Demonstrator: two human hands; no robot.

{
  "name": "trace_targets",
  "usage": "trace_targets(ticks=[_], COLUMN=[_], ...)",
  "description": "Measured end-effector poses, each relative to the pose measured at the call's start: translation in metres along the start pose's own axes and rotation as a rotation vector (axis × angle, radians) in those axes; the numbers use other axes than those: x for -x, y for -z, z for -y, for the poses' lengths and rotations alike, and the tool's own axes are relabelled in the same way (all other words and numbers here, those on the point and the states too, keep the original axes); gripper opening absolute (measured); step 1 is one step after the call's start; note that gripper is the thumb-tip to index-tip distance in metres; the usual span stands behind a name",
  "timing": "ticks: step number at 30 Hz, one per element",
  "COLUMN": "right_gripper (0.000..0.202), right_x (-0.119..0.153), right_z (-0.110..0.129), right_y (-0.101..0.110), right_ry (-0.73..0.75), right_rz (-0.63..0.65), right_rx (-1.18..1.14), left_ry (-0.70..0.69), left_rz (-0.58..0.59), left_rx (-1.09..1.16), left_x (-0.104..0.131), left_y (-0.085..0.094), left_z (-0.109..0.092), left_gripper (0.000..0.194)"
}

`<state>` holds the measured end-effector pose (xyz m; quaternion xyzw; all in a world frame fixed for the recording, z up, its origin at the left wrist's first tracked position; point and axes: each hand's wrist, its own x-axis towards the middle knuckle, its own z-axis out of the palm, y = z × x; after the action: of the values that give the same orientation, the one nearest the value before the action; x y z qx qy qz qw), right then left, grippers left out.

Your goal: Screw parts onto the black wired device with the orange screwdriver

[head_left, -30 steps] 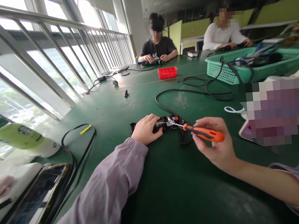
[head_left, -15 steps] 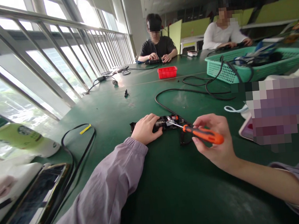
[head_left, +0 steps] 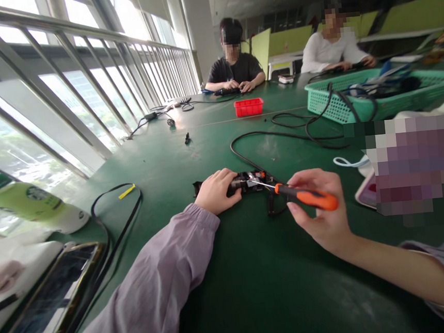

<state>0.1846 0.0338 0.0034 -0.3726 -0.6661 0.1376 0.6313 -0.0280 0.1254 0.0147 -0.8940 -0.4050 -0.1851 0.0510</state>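
An opened black corded device (head_left: 252,180) lies on the green table (head_left: 263,282), with inner parts and a small orange piece showing at its right end. My left hand (head_left: 218,190) is closed over its left part and covers much of it. In my right hand (head_left: 322,204) is a screwdriver (head_left: 310,198) with an orange and black handle, held between thumb and fingers. Its shaft points left, and the tip is at the device's exposed inside; whether it sits in a screw I cannot tell. A small black part (head_left: 275,204) lies just below the device.
Ahead are a red tray (head_left: 248,107), a small black piece (head_left: 187,138) and a black cable (head_left: 240,157). A green basket (head_left: 329,106) stands at right. On the left are a bottle (head_left: 34,201), a strap (head_left: 138,210) and a phone (head_left: 51,311). Two people sit across the table.
The screwdriver's handle has shifted slightly to the right and turned in my right hand, showing a different side. My left hand and the device have stayed in place.
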Motion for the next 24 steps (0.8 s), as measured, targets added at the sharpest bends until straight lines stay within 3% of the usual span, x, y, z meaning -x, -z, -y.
trace_targets(ticks=[4, 7, 9, 13, 17, 22, 24], right_gripper=[0.045, 0.019, 0.011, 0.040, 0.055, 0.026, 0.022], right_x=[-0.0010, 0.0002, 0.0012, 0.0010, -0.0015, 0.0014, 0.0028], right_z=[0.0040, 0.0081, 0.0081, 0.0031, 0.0021, 0.0056, 0.0054], right_y=[0.0023, 0.0047, 0.0047, 0.0013, 0.0004, 0.0045, 0.0043], right_ry=[-0.068, -0.146, -0.148, -0.057, -0.053, -0.170, -0.155], right_rz=[0.093, 0.166, 0.133, -0.005, 0.045, 0.197, 0.186], right_rx=[0.029, 0.082, 0.101, 0.012, -0.024, 0.070, 0.069], left_ry=[-0.004, -0.001, 0.000, 0.005, -0.003, 0.001, 0.002], left_rz=[-0.001, -0.002, -0.001, -0.004, -0.005, -0.006, -0.004], left_rx=[0.003, 0.006, 0.007, 0.003, 0.004, 0.015, 0.015], left_x=[0.0002, 0.0001, 0.0000, 0.0004, 0.0006, 0.0002, 0.0001], left_y=[-0.0009, -0.0017, -0.0017, -0.0011, -0.0013, -0.0017, -0.0012], left_z=[0.0006, 0.0013, 0.0014, 0.0010, 0.0009, 0.0007, 0.0003], left_gripper=[0.031, 0.031, 0.031, 0.031, 0.032, 0.031, 0.030])
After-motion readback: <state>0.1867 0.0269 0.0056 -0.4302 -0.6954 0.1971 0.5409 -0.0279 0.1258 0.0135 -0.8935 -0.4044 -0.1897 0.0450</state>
